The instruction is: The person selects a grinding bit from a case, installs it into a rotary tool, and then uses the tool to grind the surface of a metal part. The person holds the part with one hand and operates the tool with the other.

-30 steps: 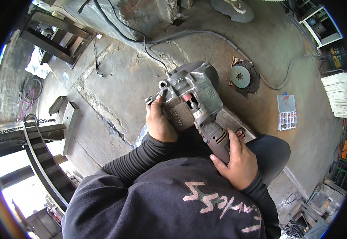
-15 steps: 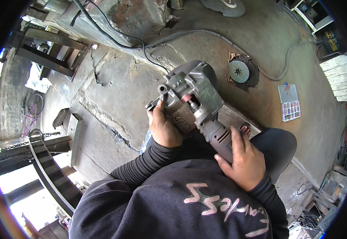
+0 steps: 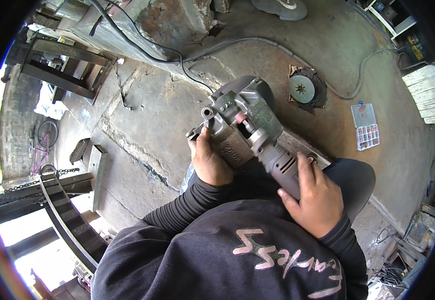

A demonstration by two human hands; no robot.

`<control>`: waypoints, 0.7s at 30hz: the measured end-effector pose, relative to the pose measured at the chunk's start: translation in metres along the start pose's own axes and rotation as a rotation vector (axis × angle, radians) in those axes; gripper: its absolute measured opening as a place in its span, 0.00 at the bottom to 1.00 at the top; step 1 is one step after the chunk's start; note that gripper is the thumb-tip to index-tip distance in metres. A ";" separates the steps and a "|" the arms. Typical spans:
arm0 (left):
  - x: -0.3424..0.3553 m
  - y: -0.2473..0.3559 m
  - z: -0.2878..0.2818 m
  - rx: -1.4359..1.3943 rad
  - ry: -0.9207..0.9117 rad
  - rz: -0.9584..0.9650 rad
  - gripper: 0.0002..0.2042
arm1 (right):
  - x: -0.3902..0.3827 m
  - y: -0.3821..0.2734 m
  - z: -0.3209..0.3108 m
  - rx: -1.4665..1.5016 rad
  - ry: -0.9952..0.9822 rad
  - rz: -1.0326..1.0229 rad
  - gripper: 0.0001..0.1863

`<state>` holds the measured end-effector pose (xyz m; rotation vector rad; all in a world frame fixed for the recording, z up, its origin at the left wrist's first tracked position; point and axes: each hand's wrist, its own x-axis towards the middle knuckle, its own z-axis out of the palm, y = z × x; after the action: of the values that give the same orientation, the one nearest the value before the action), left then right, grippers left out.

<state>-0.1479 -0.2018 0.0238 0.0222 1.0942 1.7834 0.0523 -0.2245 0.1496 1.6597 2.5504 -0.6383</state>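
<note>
My left hand [image 3: 210, 162] grips the lower left side of a heavy grey cast-metal part [image 3: 237, 117], held up in front of my chest. My right hand [image 3: 312, 197] is wrapped around the grey body of a handheld rotary grinder [image 3: 277, 160]. The grinder's pink stone tip [image 3: 241, 120] rests against the middle of the metal part. Both forearms wear black sleeves. The underside of the part is hidden.
A cracked concrete floor [image 3: 147, 120] lies below. A round disc tool [image 3: 305, 90] and a clear compartment box of small parts [image 3: 366, 126] lie to the right. Black cables [image 3: 142, 47] run across the top. Steel frames [image 3: 65, 70] and a bracket [image 3: 97, 165] stand at left.
Both hands and the tool stay together on the part. The view has shifted slightly, with the part now a little higher and more to the right.
</note>
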 end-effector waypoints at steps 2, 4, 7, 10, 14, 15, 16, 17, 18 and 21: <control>-0.001 0.002 0.000 -0.004 -0.066 -0.043 0.19 | 0.000 -0.001 0.000 0.019 -0.054 -0.041 0.41; -0.002 0.003 0.001 -0.010 -0.064 -0.050 0.19 | 0.001 -0.001 0.000 0.013 0.004 0.004 0.41; -0.004 0.003 0.004 -0.045 -0.031 -0.045 0.16 | 0.002 0.000 0.000 0.027 0.006 0.013 0.41; -0.006 0.005 0.005 -0.093 -0.099 -0.072 0.11 | 0.001 0.001 0.000 0.016 -0.019 -0.014 0.41; -0.007 0.005 0.009 -0.088 -0.053 -0.016 0.11 | 0.002 0.001 0.002 -0.047 0.094 -0.035 0.40; -0.007 0.005 0.010 -0.091 -0.052 -0.012 0.11 | 0.003 0.001 0.001 -0.068 0.144 -0.038 0.40; -0.008 0.006 0.011 -0.093 -0.061 -0.031 0.11 | 0.003 0.000 0.001 -0.057 0.111 -0.062 0.40; -0.009 0.007 0.012 -0.100 -0.079 -0.051 0.11 | 0.002 0.000 -0.001 -0.048 0.085 -0.074 0.39; -0.010 0.008 0.013 -0.106 -0.097 -0.071 0.10 | 0.001 -0.001 -0.003 -0.039 0.058 -0.085 0.39; -0.012 0.009 0.015 -0.033 -0.081 0.003 0.11 | 0.001 -0.002 -0.012 -0.079 0.089 -0.039 0.38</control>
<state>-0.1411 -0.2015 0.0443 0.0753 1.0075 1.7876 0.0526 -0.2200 0.1605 1.6538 2.6367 -0.4701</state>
